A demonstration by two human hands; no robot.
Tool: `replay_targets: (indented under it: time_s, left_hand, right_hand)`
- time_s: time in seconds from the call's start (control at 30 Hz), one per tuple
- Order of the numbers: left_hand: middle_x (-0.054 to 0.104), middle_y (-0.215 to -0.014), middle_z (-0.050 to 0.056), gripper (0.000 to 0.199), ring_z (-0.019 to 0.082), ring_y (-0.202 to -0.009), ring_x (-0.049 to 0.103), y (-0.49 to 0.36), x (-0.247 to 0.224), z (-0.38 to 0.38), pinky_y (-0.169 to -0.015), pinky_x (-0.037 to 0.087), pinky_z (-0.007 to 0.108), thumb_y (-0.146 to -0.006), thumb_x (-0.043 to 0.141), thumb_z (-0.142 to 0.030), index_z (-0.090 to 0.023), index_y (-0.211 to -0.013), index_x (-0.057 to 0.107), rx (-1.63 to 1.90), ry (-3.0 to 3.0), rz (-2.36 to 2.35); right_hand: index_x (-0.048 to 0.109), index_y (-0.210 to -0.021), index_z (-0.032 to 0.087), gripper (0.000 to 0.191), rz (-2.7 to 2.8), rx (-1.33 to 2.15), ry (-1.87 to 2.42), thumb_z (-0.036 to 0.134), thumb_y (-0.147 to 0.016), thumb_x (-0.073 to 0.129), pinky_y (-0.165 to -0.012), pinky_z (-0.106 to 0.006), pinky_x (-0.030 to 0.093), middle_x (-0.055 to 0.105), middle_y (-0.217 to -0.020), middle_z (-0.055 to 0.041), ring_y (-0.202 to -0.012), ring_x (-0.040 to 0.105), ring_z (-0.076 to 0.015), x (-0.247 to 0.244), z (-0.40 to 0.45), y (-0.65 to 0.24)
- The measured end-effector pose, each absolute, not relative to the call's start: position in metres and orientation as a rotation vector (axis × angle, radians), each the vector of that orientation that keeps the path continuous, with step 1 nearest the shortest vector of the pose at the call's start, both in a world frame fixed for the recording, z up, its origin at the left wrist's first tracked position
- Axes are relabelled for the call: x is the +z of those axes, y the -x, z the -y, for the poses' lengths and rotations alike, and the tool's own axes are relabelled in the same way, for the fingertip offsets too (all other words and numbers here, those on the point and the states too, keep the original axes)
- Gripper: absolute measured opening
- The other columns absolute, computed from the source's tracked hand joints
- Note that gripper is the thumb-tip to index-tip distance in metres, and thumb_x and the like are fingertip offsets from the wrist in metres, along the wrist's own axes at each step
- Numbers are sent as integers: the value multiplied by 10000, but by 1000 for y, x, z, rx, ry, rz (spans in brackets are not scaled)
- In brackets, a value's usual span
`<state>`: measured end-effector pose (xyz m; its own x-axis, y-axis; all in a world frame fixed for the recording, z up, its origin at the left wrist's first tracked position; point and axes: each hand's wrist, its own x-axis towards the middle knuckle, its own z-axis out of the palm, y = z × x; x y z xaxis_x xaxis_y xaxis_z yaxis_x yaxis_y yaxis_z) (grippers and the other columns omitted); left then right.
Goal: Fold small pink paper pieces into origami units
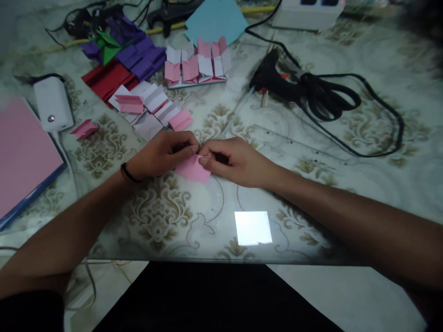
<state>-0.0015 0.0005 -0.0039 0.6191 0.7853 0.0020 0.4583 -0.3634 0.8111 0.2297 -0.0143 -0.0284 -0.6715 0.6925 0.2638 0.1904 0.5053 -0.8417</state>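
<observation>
A small pink sheet of paper (194, 171) is pinched between both hands above the patterned table. My left hand (161, 154) is closed on its upper left edge, thumb on top. My right hand (238, 159) grips the upper right edge, fingertips almost touching those of the left. The paper's far edge is hidden under the fingers. Just beyond my left hand lie folded white and pink paper pieces (148, 103), with a loose folded pink piece (180, 120) at their right end.
A black glue gun (277, 83) with coiled cord lies right of a pink-and-white folded paper block (199, 64). A clear ruler (301, 145) is nearer me. Pink sheets (26, 152) and a white power bank (53, 103) sit left; purple folded paper (143, 57) lies behind.
</observation>
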Motion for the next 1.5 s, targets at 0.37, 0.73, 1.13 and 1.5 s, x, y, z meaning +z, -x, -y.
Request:
replay_targets:
  time_s: [0.37, 0.73, 1.13, 1.5]
  left_hand:
    - [516, -625, -41, 222, 76, -569, 404, 1, -4, -1, -528, 314, 218, -963, 595, -310, -147, -835, 674, 539, -1999, -936]
    - [516, -621, -43, 228, 73, -564, 402, 1, -4, -1, -525, 312, 216, -964, 593, -309, -144, -829, 674, 533, -2009, -935]
    - [548, -637, -36, 220, 75, -563, 424, 3, -6, -1, -534, 336, 217, -965, 591, -305, -145, -847, 684, 535, -2021, -944]
    - [536, -633, -38, 228, 74, -564, 420, 1, -4, -1, -532, 330, 217, -957, 591, -307, -144, -824, 680, 528, -2032, -962]
  right_hand:
    - [625, -861, 169, 214, 2160, 1113, 708, 291, -1034, 597, -582, -207, 343, 516, -667, 56, -583, 437, -77, -29, 14, -229]
    - [635, -863, 167, 205, 2159, 1099, 707, 286, -1028, 605, -585, -204, 345, 515, -658, 57, -581, 444, -75, -29, 13, -229]
    - [631, -872, 167, 186, 2171, 1077, 710, 276, -1021, 606, -604, -213, 345, 533, -673, 54, -589, 443, -77, -29, 14, -230]
    - [643, -879, 160, 187, 2162, 1088, 707, 279, -1021, 610, -590, -208, 344, 540, -668, 54, -581, 445, -72, -29, 13, -230]
